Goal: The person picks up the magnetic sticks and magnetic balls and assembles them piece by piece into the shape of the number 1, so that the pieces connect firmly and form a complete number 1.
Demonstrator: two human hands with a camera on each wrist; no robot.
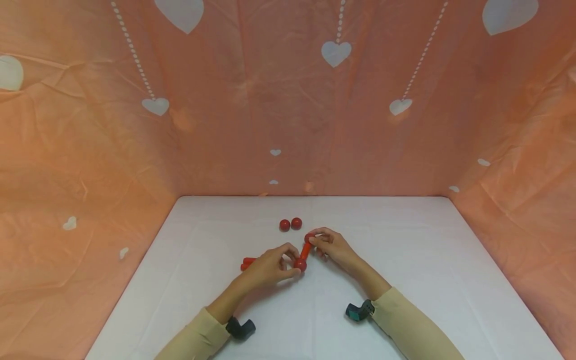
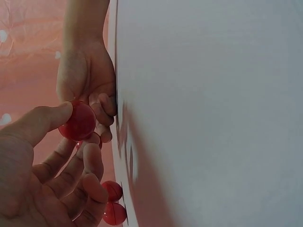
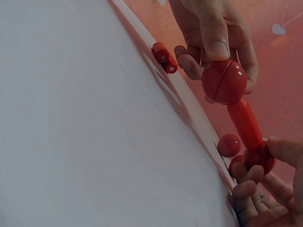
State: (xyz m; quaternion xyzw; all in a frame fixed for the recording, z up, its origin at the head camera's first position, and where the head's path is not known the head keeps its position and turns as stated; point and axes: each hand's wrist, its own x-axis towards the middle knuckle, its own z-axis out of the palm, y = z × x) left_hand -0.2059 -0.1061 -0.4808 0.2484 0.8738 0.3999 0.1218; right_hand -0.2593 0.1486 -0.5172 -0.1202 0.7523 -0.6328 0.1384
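Over the bench, the left hand pinches the near red ball and the right hand the far ball, a red rod between them. Two loose balls lie farther off. Two other rods, left, show pale end dots only in the right wrist view.

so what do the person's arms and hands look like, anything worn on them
The left sleeve and right sleeve are plain beige. A small, dark, angular left device sits by one cuff; the similar right device shows a greenish patch. No cables are visible. The hands are ungloved.
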